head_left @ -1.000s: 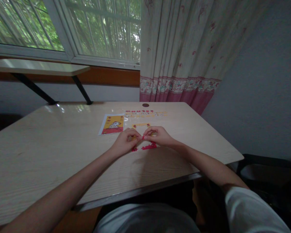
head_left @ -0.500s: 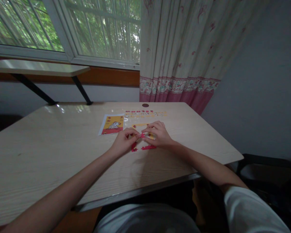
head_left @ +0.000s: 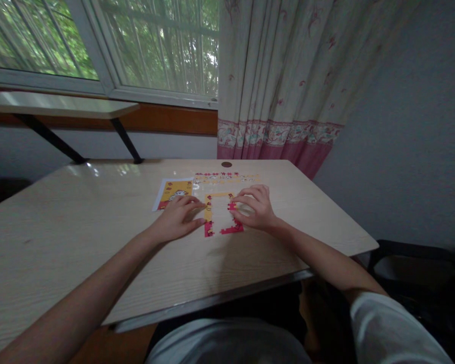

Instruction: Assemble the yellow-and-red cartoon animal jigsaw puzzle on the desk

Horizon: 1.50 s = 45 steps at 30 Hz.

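Both hands at a half-built puzzle border

The left hand (head_left: 178,218) lies flat and loose, its fingertips against the left strip of the puzzle border (head_left: 208,221). The right hand (head_left: 257,208) is curled, fingertips on a small red piece (head_left: 232,206) at the border's 3 o'clock side; pinching or only pressing, I cannot tell. A picture card (head_left: 172,192) lies at 10 o'clock of the border and a row of loose pieces (head_left: 227,177) at 12, all on the wooden table (head_left: 79,227).

Only one cam, head-worn, looking forward and down from the table's (head_left: 79,237) near edge toward the window (head_left: 155,45) and curtain (head_left: 280,76) past its far edge. The left hand (head_left: 178,218) and right hand (head_left: 257,208) sit fairly close, mid-frame.
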Tool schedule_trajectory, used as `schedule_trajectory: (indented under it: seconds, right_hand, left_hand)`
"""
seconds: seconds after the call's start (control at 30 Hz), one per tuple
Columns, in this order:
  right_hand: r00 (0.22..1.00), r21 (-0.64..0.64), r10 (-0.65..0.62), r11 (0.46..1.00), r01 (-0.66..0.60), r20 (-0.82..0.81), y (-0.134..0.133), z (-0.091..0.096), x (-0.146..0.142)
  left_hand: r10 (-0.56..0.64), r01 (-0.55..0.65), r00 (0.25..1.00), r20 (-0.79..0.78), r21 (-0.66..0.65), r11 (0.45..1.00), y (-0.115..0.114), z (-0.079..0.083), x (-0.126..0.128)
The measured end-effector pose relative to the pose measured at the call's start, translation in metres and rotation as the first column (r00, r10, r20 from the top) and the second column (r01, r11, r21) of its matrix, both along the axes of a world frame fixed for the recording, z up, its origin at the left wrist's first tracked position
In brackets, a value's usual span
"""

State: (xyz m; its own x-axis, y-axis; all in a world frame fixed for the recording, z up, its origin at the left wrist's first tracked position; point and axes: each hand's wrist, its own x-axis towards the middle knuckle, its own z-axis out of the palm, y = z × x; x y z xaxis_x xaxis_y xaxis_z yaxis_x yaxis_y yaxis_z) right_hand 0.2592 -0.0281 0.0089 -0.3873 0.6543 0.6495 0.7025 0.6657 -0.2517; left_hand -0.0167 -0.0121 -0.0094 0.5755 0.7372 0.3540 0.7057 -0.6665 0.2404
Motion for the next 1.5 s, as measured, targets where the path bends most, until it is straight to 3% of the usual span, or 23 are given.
schedule_trajectory:
  seconds: [0.13,0.23,0.33,0.97,1.37,1.5]
  right_hand:
    - [0.998,-0.167,0.059,0.984,-0.063,-0.031,-0.007,-0.007,-0.01]
    - [0.993,-0.358,0.122,0.926,-0.117,-0.009,-0.014,-0.018,-0.022]
    - [0.992,-0.422,0.126,0.9,-0.107,0.018,-0.018,-0.027,-0.03]
    - [0.99,-0.43,0.11,0.901,-0.063,0.085,-0.022,-0.029,-0.033]
    - [0.989,-0.295,0.092,0.954,-0.054,0.115,-0.024,-0.033,-0.036]
    - [0.988,-0.307,0.096,0.95,-0.055,0.12,-0.021,-0.031,-0.033]
  left_hand:
    - [-0.019,0.02,0.996,-0.084,0.006,1.0,-0.003,0.0,0.001]
    - [-0.03,0.029,0.992,-0.119,-0.007,1.0,-0.005,0.001,0.002]
    - [-0.037,0.035,0.991,-0.126,-0.022,0.999,-0.007,0.001,0.003]
    - [-0.028,0.021,0.992,-0.123,-0.053,0.998,-0.009,0.0,0.005]
    - [-0.041,0.035,0.994,-0.105,-0.053,0.998,-0.008,-0.001,0.005]
    - [-0.033,0.027,0.992,-0.123,-0.049,0.998,-0.008,0.0,0.005]
